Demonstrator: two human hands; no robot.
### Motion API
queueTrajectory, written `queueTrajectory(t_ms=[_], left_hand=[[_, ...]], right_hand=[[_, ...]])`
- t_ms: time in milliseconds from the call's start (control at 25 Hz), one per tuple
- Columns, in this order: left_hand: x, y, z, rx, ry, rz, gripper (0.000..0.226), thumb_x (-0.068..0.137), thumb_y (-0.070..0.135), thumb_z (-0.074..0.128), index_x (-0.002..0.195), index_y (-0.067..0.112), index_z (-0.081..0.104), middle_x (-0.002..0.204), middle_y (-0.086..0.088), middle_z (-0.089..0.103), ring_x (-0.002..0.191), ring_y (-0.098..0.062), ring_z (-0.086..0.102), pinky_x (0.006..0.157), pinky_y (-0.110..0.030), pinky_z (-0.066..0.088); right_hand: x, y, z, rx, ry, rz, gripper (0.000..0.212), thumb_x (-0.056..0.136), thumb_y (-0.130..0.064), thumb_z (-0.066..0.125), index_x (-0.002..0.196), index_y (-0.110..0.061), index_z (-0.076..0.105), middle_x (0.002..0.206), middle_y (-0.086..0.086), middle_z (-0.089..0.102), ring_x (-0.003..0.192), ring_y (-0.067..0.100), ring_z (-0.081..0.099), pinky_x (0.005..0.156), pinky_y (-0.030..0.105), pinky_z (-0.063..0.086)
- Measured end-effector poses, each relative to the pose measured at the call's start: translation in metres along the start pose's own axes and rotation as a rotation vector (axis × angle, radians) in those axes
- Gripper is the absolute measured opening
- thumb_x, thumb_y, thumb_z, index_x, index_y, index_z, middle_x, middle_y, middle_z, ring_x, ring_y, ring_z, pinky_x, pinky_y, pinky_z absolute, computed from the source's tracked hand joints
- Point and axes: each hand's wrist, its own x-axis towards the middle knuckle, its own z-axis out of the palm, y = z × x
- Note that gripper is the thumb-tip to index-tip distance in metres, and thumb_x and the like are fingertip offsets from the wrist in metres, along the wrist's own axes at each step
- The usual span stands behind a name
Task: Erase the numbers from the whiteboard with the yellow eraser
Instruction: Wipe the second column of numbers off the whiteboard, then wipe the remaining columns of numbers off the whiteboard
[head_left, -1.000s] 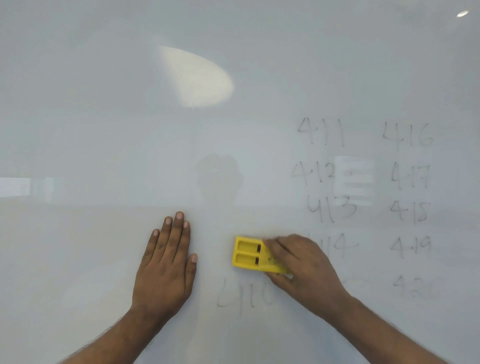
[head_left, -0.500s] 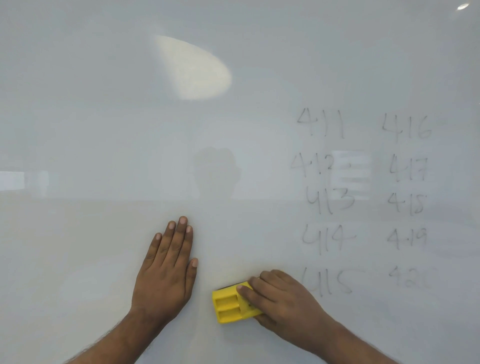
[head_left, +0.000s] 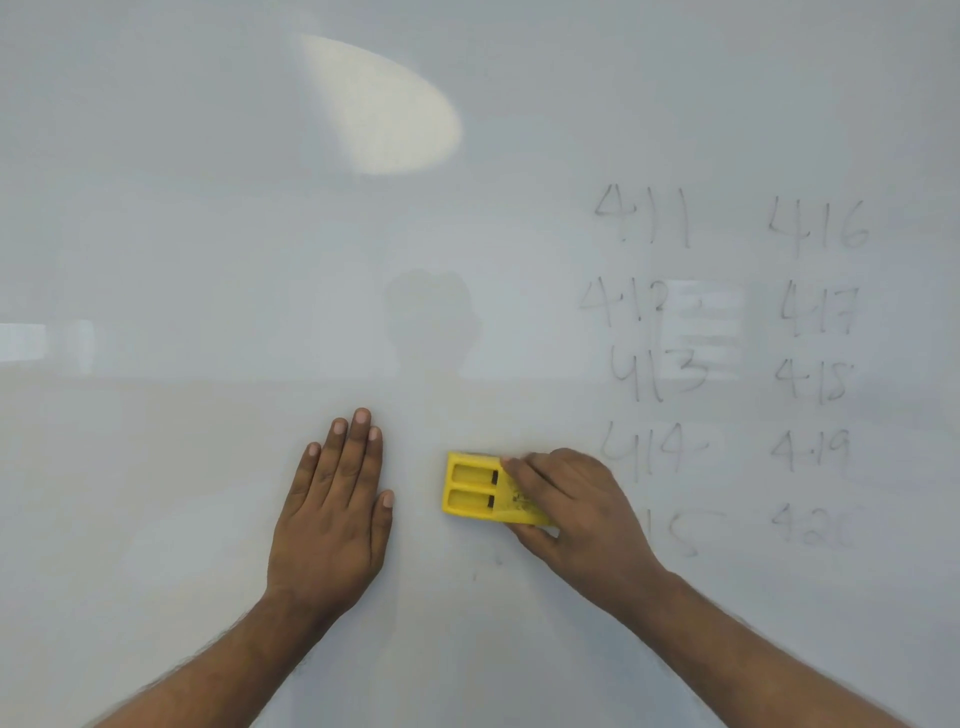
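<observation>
The whiteboard (head_left: 208, 234) fills the head view. My right hand (head_left: 576, 512) grips the yellow eraser (head_left: 475, 488) and presses it flat on the board at lower centre. My left hand (head_left: 335, 512) lies flat on the board with fingers together, just left of the eraser and holding nothing. Two columns of faint handwritten numbers (head_left: 727, 364) stand at the right, from 411 to 420. My right hand covers the start of the 415 (head_left: 680, 532). Only a few small ink specks (head_left: 496, 561) remain below the eraser.
A bright oval light reflection (head_left: 384, 104) shows on the upper board, and a striped window reflection (head_left: 701, 327) overlaps the 412 and 413. A dim reflected silhouette (head_left: 431, 322) sits at the centre.
The eraser swept down over the 410 below it and has come back up. That number is now wiped away. My left hand has stayed flat in place.
</observation>
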Motion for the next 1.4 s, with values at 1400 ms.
queueTrajectory(t_ms=[1400], left_hand=[[0.172, 0.055, -0.045, -0.078, 0.021, 0.133, 0.068, 0.102, 0.044, 0.031, 0.158, 0.006, 0.02, 0.168, -0.008, 0.016, 0.156, -0.023, 0.012, 0.127, -0.041, 0.012]], right_hand=[[0.06, 0.111, -0.131, -0.085, -0.055, 0.068, 0.057, 0.083, -0.026, 0.072, 0.135, -0.015, 0.052, 0.117, 0.002, 0.061, 0.102, 0.024, 0.055, 0.084, 0.037, 0.046]])
